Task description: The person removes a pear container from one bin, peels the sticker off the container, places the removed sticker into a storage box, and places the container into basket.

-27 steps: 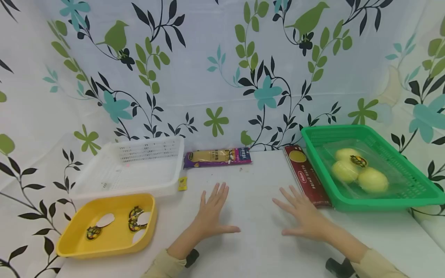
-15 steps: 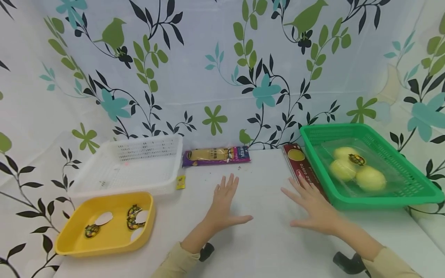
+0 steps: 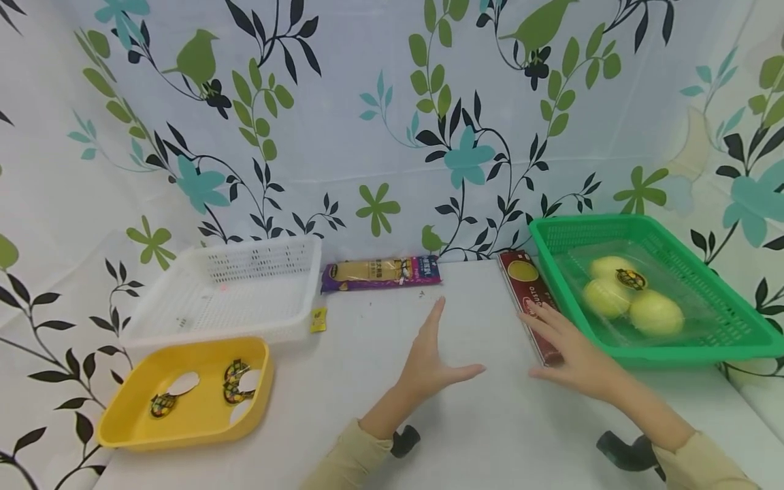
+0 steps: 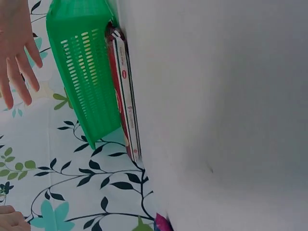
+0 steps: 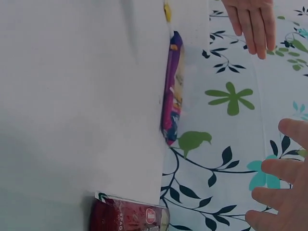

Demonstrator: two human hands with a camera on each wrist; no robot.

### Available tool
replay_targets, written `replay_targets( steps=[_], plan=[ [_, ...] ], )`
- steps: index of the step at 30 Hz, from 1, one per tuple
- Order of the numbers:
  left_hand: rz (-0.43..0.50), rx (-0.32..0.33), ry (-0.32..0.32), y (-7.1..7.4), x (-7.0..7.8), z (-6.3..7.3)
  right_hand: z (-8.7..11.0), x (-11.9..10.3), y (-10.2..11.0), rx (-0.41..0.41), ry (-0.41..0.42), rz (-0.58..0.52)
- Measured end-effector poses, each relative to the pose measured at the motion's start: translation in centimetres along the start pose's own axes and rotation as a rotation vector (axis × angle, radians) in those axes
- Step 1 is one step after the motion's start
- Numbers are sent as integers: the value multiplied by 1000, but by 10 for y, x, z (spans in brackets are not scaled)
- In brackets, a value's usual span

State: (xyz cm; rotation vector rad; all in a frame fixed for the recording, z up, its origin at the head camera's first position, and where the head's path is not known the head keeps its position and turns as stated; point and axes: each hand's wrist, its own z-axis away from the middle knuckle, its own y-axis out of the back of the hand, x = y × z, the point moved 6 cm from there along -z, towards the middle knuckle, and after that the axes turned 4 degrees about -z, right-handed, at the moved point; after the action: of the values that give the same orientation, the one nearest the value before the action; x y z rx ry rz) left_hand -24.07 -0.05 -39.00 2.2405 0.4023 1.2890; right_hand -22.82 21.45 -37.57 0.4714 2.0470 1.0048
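My left hand (image 3: 425,371) is held above the white table, thumb spread to the right, holding nothing. Facing it, my right hand (image 3: 578,357) hovers with fingers extended, also holding nothing. It is nearest to the long red packet (image 3: 525,286), partly covering it in the head view. That packet lies along the left side of the green basket (image 3: 551,327), in which a clear bag with yellow round fruits (image 3: 655,313) sits. The right wrist view has the left hand (image 5: 252,21) at the top and the fingers of the right hand (image 5: 284,202) at the right edge.
A purple packet (image 3: 381,273) lies at the back by the patterned cloth (image 3: 392,122). At left stand a white basket (image 3: 300,299) and a yellow tray (image 3: 184,435) with tags inside. A small yellow sachet (image 3: 318,320) lies beside the white basket.
Both hands have moved to the right and slightly forward above the table. The left hand has turned more side-on. The baskets, tray and packets stay where they were.
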Motion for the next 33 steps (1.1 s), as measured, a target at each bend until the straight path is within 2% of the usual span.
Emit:
replay_targets(
  steps=[3,9,16,19,22,24,27,33],
  plan=[
    [44,-8,10,-10,9,-5,-1,3,8,38,-16,-29],
    [93,-30,28,-31,23,-15,-1,17,29,91,-115,-54],
    [115,-38,-45,-55,42,-25,7,44,57,166,-193,-130],
    [156,-37,0,-64,43,-24,15,57,66,219,-203,-155],
    [202,-29,64,-72,41,-21,26,69,74,250,-258,-171],
    [224,-33,71,-79,44,-20,33,78,80,264,-311,-178],
    [245,-45,44,-88,52,-22,43,92,90,269,-383,-201],
    [276,-61,11,-101,62,-35,47,117,105,270,-467,-145]
  ],
)
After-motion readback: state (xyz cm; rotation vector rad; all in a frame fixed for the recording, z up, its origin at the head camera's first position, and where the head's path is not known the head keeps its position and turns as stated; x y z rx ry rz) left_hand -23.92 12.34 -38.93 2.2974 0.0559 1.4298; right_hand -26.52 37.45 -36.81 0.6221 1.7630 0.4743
